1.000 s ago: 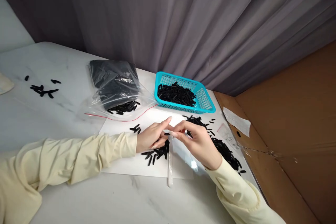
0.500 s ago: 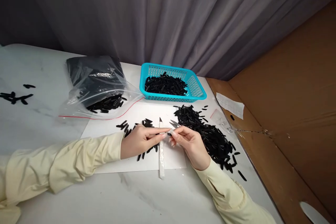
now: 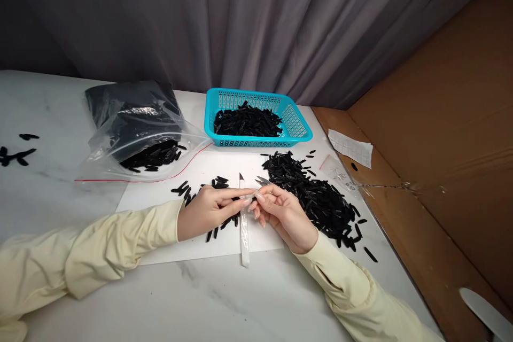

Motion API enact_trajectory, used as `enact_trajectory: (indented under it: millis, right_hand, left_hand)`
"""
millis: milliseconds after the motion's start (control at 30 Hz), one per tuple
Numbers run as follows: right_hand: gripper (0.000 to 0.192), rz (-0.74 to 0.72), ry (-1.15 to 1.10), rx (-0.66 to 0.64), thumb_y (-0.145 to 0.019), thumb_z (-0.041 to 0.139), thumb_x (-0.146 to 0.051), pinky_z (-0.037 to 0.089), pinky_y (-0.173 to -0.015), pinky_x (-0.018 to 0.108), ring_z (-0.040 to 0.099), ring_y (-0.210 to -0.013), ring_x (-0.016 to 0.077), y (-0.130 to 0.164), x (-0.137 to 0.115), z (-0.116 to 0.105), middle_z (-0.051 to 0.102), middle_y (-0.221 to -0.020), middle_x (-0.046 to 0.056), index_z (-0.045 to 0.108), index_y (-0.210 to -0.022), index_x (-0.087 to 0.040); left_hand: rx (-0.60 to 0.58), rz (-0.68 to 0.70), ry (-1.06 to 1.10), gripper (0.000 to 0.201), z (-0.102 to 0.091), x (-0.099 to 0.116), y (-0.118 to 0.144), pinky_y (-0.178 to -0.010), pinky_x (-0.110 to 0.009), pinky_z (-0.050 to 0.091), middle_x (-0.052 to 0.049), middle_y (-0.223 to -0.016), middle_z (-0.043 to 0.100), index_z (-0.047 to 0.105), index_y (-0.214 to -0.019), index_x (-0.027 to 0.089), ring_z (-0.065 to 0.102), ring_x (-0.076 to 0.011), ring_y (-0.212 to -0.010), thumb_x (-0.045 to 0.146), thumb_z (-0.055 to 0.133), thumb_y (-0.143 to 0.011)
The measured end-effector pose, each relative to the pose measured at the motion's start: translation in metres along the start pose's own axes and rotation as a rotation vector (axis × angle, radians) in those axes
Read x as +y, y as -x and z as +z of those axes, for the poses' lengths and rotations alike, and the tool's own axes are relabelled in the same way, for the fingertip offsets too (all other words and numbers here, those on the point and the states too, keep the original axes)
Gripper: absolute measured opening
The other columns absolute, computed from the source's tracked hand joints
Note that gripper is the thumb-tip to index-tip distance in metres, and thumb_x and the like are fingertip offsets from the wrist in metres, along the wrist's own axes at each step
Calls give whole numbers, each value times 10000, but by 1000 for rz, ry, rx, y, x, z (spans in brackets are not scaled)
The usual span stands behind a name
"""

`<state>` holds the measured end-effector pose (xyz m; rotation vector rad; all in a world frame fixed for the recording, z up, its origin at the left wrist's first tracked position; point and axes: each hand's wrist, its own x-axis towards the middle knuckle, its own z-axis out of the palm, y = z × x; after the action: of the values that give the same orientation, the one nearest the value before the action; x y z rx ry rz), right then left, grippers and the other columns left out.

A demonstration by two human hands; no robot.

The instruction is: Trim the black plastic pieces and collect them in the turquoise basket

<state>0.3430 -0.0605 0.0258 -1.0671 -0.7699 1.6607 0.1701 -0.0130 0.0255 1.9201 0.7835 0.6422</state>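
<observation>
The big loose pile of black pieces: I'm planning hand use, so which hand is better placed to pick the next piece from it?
Probably the right hand: the big pile lies directly beside it, while the left hand sits across the white knife.

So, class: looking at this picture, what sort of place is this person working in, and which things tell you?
Probably a small hand-work or sorting bench. A heap of small black pieces lies on the white table, more fill a turquoise basket and a clear zip bag, with cardboard alongside.
</observation>
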Motion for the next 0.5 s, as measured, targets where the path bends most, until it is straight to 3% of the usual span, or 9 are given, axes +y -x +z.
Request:
enact_trajectory:
  millis: [200, 333, 500]
  right_hand:
    - [176, -21, 49, 27, -705, 703, -301, 439, -495, 212, 559, -542, 96, 1, -1, 3, 649, -629, 3, 622, -772, -161]
    - [194, -40, 37, -9, -687, 715, -288, 475, -516, 233, 576, -592, 106, 2, -1, 4, 674, -776, 29, 669, -840, -177]
    - [203, -27, 46, -97, -680, 717, -268, 483, -555, 265, 556, -539, 92, 2, 1, 2, 635, -771, 0, 711, -876, -214]
  left_hand:
    - [-84, -119, 50, 410, -1, 3, -3, -374, -171, 144, 115, -407, 197, 590, -1171, 102, 134, -66, -428, 298, 515, -819]
    - [-73, -114, 73, 433, 1, 0, -3, -371, -161, 147, 121, -400, 228, 561, -1203, 111, 145, -61, -423, 281, 544, -805]
    - [-66, -105, 63, 443, 1, -2, -3, -376, -157, 172, 125, -391, 231, 568, -1188, 86, 160, -62, -430, 270, 561, -785]
